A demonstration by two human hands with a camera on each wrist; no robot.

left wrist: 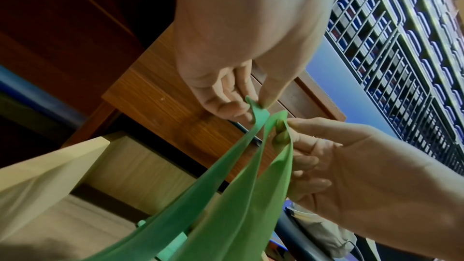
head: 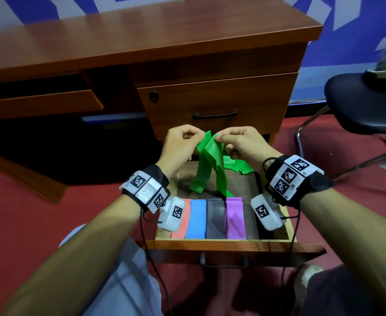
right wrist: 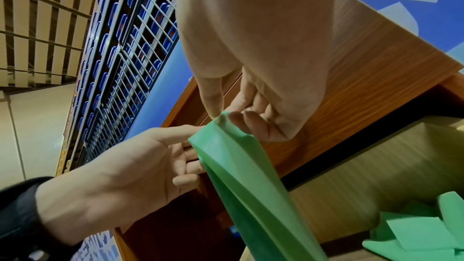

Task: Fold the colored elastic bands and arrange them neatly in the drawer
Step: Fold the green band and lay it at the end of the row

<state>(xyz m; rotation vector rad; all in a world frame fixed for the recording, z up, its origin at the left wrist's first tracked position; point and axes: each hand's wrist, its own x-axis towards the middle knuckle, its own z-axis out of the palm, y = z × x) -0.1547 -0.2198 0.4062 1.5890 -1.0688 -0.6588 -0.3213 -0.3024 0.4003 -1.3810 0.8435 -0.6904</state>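
A long green elastic band [head: 208, 160] hangs over the open drawer [head: 221, 244], its lower loops resting on the drawer floor. My left hand [head: 200, 134] pinches one top end of it, and my right hand [head: 218, 137] pinches the other end close beside. The left wrist view shows my left hand [left wrist: 256, 103] pinching the green band [left wrist: 226, 195], with thumb and forefinger. The right wrist view shows my right hand [right wrist: 223, 115] doing the same on the green band [right wrist: 246, 176]. Folded pink [head: 182, 222], blue [head: 197, 218], grey [head: 215, 218] and purple [head: 235, 217] bands lie side by side at the drawer's front.
More green band [head: 238, 166] lies at the drawer's back right. Above the drawer is a closed drawer with a black handle [head: 214, 115] under the wooden desk top [head: 141, 42]. A black chair [head: 365, 103] stands at the right on red carpet [head: 16, 213].
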